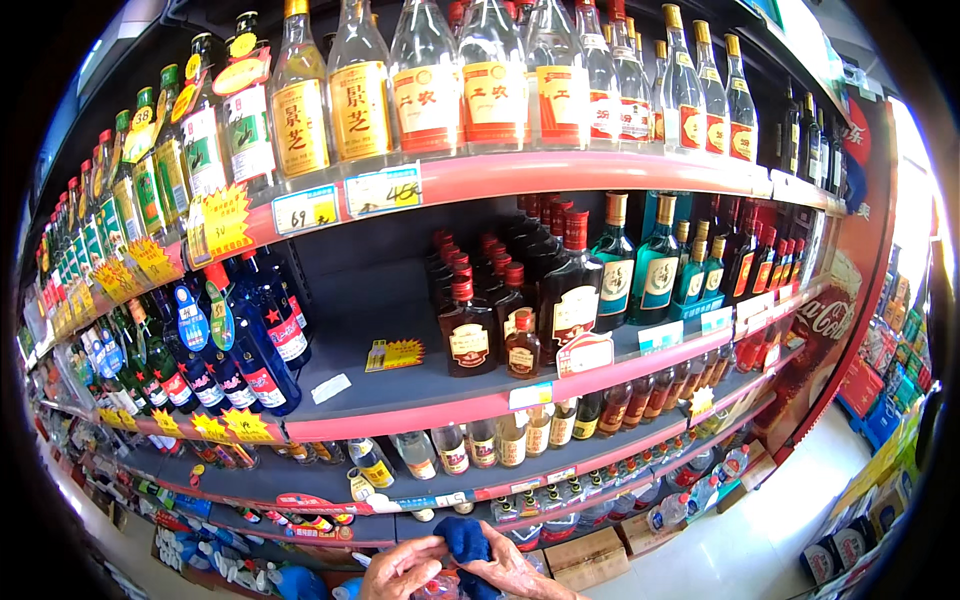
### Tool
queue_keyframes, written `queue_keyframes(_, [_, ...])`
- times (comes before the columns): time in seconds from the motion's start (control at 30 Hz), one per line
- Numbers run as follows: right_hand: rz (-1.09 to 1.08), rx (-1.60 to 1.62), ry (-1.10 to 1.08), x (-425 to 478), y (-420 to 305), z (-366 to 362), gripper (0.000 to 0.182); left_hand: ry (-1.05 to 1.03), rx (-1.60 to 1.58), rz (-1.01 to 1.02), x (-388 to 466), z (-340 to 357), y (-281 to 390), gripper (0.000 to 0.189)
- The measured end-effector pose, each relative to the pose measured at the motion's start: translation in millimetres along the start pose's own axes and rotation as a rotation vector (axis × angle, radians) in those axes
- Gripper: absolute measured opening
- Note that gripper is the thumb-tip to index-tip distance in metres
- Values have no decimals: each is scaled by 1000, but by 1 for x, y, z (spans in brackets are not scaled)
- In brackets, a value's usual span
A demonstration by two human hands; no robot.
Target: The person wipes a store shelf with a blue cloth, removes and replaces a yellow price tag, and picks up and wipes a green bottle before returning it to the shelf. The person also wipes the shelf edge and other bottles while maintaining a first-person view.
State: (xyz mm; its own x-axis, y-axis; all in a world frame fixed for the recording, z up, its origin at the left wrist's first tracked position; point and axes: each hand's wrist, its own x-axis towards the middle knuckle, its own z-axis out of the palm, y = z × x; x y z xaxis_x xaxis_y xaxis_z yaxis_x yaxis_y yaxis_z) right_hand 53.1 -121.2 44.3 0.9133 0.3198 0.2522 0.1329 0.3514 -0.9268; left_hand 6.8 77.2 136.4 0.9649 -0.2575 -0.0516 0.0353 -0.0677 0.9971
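A bunched dark blue cloth (463,538) is at the bottom centre, in front of the lower shelves. My right hand (514,564) grips it, with the thumb along its side and part of the cloth hanging below the palm. My left hand (401,570) is close on the other side. Its fingertips reach the cloth's edge, but whether they pinch it cannot be made out. Ahead, the middle shelf (442,386) carries dark bottles with red caps (469,337), a loose white slip (331,388) and a yellow price card (394,355).
Clear glass liquor bottles (491,97) line the upper shelf. Blue bottles (259,352) stand at the left of the middle shelf. Price tags (304,210) jut along the shelf edges. Cardboard boxes (587,561) and plastic-wrapped bottles sit low down, beside a tiled floor (720,547).
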Motion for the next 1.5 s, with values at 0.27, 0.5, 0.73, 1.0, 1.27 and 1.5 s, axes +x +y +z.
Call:
queue_keyframes(0.27, [101,79,68,-9,-43,-49,54,72,172,403,45,31,71,38])
queue_keyframes(0.5, [148,0,123,-19,16,-98,44,198,260,744,79,65,152,26])
queue_keyframes(0.73, [264,-164,115,-26,61,-136,48,279,360,990,117,101,219,28])
queue_keyframes(1.0, [208,-65,102,-22,44,-157,44,477,420,1085,161,110,290,30])
queue_keyframes(1.27, [249,34,79,-25,36,-179,40,547,545,1106,199,131,315,38])
queue_keyframes(1.5, [245,19,104,-27,64,-192,33,526,614,1115,219,143,329,45])
